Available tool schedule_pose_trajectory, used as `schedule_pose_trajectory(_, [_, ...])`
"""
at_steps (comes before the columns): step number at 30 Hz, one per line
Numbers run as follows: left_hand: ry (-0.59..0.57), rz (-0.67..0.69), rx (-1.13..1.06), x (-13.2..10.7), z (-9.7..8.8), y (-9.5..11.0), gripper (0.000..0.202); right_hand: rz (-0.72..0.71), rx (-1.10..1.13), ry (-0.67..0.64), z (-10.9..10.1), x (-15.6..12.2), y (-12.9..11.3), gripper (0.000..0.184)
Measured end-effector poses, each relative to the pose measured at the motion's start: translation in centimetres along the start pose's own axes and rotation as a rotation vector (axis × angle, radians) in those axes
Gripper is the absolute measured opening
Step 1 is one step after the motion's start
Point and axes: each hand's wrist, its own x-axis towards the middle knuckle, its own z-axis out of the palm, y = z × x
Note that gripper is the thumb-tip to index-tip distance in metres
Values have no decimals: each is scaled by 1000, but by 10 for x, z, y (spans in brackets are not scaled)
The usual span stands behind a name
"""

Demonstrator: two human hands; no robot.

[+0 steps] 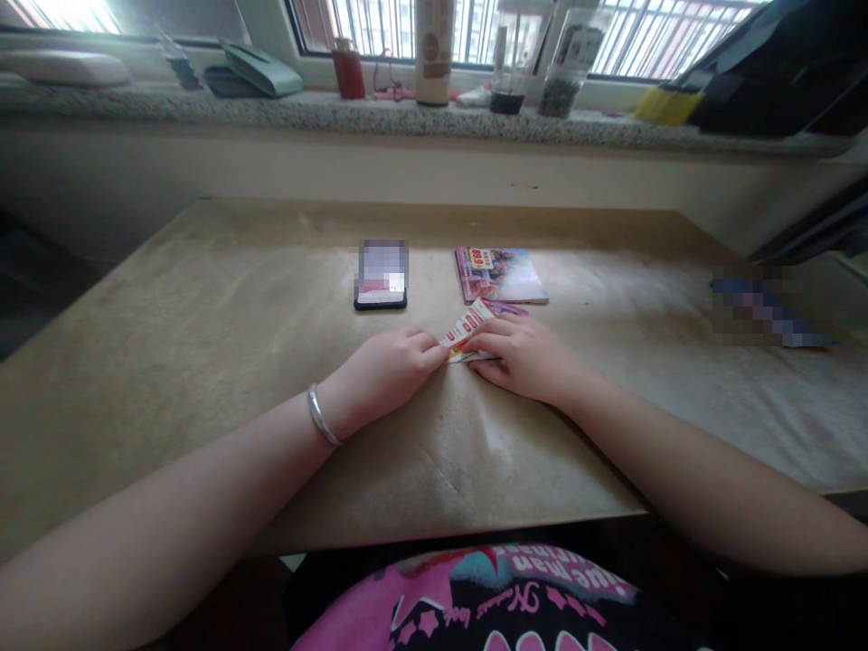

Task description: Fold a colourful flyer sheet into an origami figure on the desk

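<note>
A folded printed paper sheet (467, 324), white and orange with red lettering and a pinkish part, lies on the table in front of me. My left hand (397, 366), with a silver bangle at its wrist, is closed, its fingertips pinching the sheet's left corner. From the right, my right hand (519, 353) holds the same sheet against the tabletop, its bent fingers over it and covering much of its right side. Just beyond the sheet is a small stack of colourful printed leaflets (508, 276). A phone (382, 274) with a lit, blurred screen lies beyond my left hand.
The tan-covered table (203, 362) reaches back to the wall below a stone windowsill (285, 110). On the sill stand a red bottle (348, 70), a tall beige bottle (435, 54) and clear containers (570, 68). A blurred bluish packet (769, 310) lies at the table's right.
</note>
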Motion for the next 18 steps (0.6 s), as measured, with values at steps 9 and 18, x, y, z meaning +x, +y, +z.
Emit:
schedule_pose_trajectory(9, [-57, -16, 120, 2, -4, 8, 18, 63, -70, 4, 0, 2, -5, 18])
schedule_pose_trajectory(18, [93, -62, 149, 5, 4, 4, 12, 59, -123, 81, 2, 3, -5, 18])
